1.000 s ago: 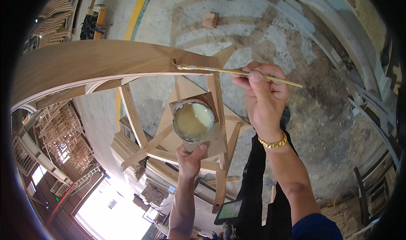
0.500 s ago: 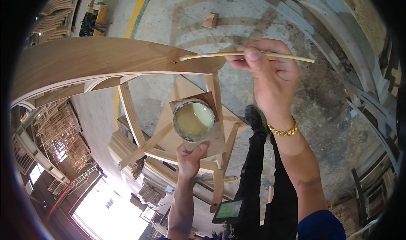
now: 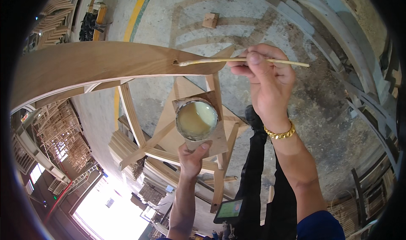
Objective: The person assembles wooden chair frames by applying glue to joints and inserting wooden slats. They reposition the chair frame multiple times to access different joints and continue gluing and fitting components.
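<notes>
Pinched between the thumb and fingers of my right hand (image 3: 270,87) is a thin pale wooden stick (image 3: 203,61). Its left end carries a wet, whitish coating. That coated tip is right beside a small dark hole (image 3: 175,62) in a curved wooden panel (image 3: 101,58); I cannot tell whether it touches the wood. Lower down, my left hand (image 3: 191,159) grips a round can (image 3: 195,139) with a crusted rim. Cream and tan liquid shows inside the can. Part of the can's side is hidden by my thumb.
The panel belongs to a wooden frame with slanted legs (image 3: 131,113). A wooden block (image 3: 210,20) lies on the concrete floor beyond. Curved pieces (image 3: 338,41) line the right side. A small screen (image 3: 229,209) is near my legs, and stacked wooden parts (image 3: 63,134) stand at left.
My right hand has come slightly down and left, bringing the stick's coated tip closer to the hole. The can in my left hand has shifted a little to the right.
</notes>
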Action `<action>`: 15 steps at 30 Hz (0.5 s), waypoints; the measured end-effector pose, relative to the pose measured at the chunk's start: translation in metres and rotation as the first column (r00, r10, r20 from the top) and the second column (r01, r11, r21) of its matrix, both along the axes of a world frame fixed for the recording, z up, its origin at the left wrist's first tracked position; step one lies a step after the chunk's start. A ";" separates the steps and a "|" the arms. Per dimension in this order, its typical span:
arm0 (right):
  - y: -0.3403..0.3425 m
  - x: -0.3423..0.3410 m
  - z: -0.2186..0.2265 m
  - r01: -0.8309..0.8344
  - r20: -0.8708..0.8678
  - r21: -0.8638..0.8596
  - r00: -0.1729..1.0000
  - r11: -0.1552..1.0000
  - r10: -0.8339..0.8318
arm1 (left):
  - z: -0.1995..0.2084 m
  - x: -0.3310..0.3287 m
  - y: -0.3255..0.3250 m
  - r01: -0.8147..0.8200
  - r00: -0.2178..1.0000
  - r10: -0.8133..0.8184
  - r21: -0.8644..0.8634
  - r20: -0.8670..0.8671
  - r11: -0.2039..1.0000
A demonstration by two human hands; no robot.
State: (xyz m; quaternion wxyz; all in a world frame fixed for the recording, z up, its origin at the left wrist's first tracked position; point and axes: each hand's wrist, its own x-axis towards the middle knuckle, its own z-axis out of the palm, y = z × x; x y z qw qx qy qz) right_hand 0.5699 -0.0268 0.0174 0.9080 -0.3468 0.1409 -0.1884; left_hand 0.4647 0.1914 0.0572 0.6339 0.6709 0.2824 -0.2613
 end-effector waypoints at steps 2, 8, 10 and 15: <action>0.002 -0.003 -0.009 0.044 -0.068 0.212 0.997 0.976 -0.030 | 0.000 0.002 -0.002 0.010 1.000 -0.010 -0.003 0.012 1.000; 0.035 -0.019 -0.019 0.134 -0.268 0.701 0.960 0.700 0.085 | -0.003 0.001 0.019 0.014 1.000 -0.016 0.064 0.020 0.998; 0.048 -0.024 -0.013 0.159 -0.293 0.792 0.946 0.590 0.139 | 0.001 0.000 0.026 -0.047 0.998 0.043 0.075 0.054 0.996; 0.080 -0.028 0.010 0.217 -0.278 0.921 0.947 0.324 0.159 | 0.009 -0.010 0.056 -0.152 0.987 0.145 0.107 0.068 0.983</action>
